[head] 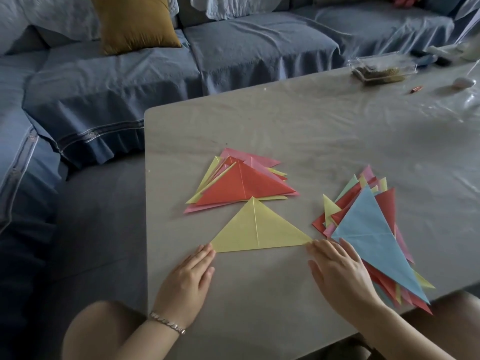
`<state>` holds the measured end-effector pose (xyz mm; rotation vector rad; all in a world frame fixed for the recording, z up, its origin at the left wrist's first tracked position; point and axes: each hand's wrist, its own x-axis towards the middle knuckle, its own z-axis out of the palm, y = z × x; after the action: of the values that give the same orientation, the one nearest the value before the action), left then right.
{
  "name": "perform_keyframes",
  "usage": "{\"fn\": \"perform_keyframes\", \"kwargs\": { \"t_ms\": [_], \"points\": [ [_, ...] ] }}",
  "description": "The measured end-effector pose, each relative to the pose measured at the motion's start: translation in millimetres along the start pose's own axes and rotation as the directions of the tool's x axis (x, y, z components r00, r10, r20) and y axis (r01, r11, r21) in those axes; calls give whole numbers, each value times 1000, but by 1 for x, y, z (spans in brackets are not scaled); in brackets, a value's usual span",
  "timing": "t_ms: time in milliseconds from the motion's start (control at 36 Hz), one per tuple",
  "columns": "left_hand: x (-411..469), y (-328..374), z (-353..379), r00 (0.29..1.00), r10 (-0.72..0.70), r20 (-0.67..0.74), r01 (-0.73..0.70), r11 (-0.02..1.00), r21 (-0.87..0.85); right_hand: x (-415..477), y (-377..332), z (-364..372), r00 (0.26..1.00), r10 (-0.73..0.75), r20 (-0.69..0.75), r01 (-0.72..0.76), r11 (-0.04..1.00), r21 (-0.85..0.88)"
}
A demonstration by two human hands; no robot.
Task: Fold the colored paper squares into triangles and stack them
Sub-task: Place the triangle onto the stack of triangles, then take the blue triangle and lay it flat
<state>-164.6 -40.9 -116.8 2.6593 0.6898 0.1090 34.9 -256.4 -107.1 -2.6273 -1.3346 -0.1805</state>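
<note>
Yellow triangle (259, 229) lies flat on table (285, 126), between the hands, long edge toward the person. Left hand (192, 276): fingers straight, tips at the triangle's left corner, gripping nothing. Right hand (337, 271): fingers straight and flat, tips touching the right corner, gripping nothing. Stack (241, 185) of folded triangles, red on top, sits just beyond the yellow one, ahead of both hands. Second pile (371, 229), blue on top, lies just right of the right hand, its edge against the hand. Bracelet (166, 322) on left wrist.
</note>
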Motion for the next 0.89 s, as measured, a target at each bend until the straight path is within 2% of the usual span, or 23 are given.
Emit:
{"fn": "perform_keyframes", "kwargs": {
  "t_ms": [194,278,333,444,500,556,694,806,889],
  "points": [
    [12,2,-8,993,-3,-115,21,988,155,2,-1,-6,996,52,70,-56,997,57],
    [29,15,-20,990,-132,-57,139,981,137,6,9,-14,997,80,21,-82,985,154],
    [41,23,-24,975,-219,-30,221,966,135,8,22,-18,987,158,13,-158,973,169],
    [58,33,-23,941,-338,23,333,934,130,11,44,-34,925,317,209,-341,936,90],
    [63,35,-22,924,-377,73,360,917,172,12,53,-38,883,334,329,-350,937,-13],
    [66,36,-23,907,-405,111,382,906,184,12,58,-37,880,314,357,-322,946,-38],
    [69,38,-25,871,-458,175,447,889,104,14,60,-39,902,275,334,-277,960,-42],
    [65,38,-25,909,-395,135,397,918,11,14,63,-43,876,232,423,-269,963,28],
    [65,44,-28,931,-357,80,366,917,-158,12,63,-50,873,254,417,-289,957,23]
  ]
}}
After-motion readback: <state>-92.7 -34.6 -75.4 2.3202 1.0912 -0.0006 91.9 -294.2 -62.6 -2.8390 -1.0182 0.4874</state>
